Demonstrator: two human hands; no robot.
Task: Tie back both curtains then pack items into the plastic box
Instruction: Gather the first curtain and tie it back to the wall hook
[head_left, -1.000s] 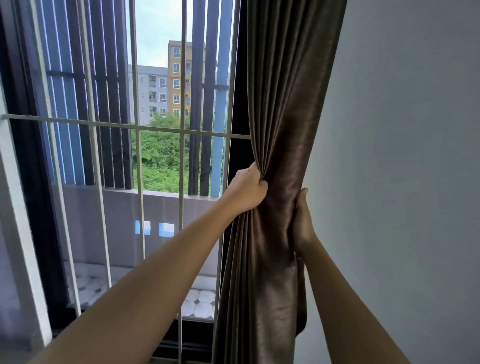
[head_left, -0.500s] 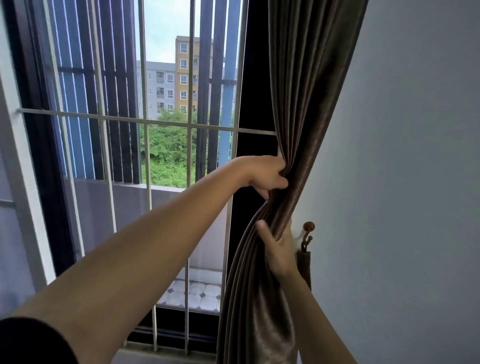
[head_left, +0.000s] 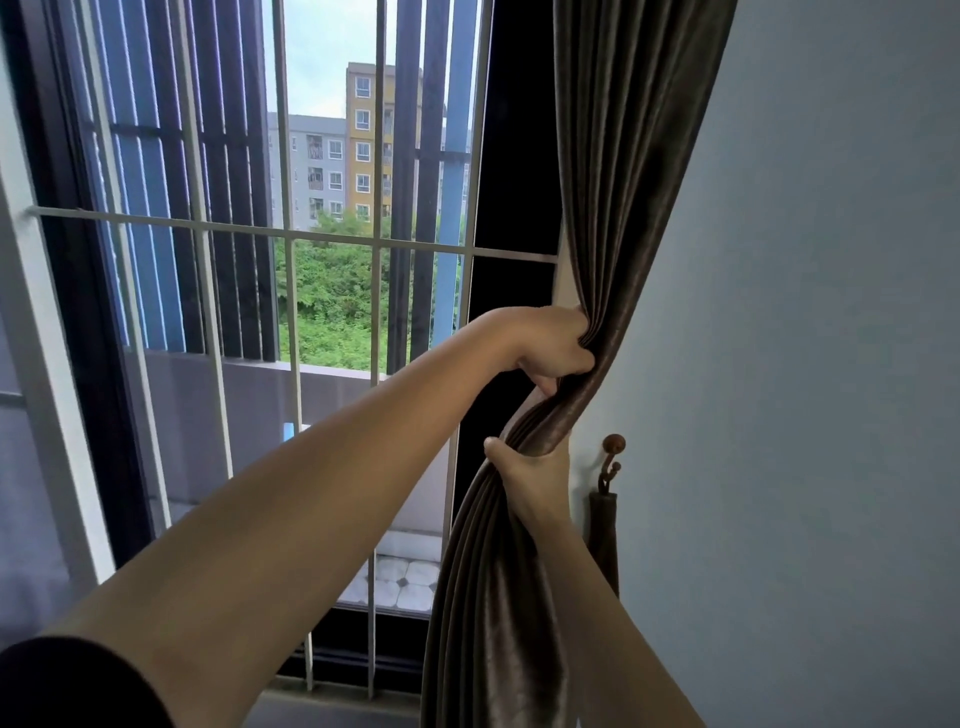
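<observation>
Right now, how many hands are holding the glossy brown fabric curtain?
2: the left hand grips the glossy brown curtain higher up; the right hand grips it lower.

left hand gripping bunched curtain, right hand gripping it just below, hook near right hand, window bars left of both

Wall hook carries strap, probably tieback.

Left grip above right grip, both clenched.
</observation>
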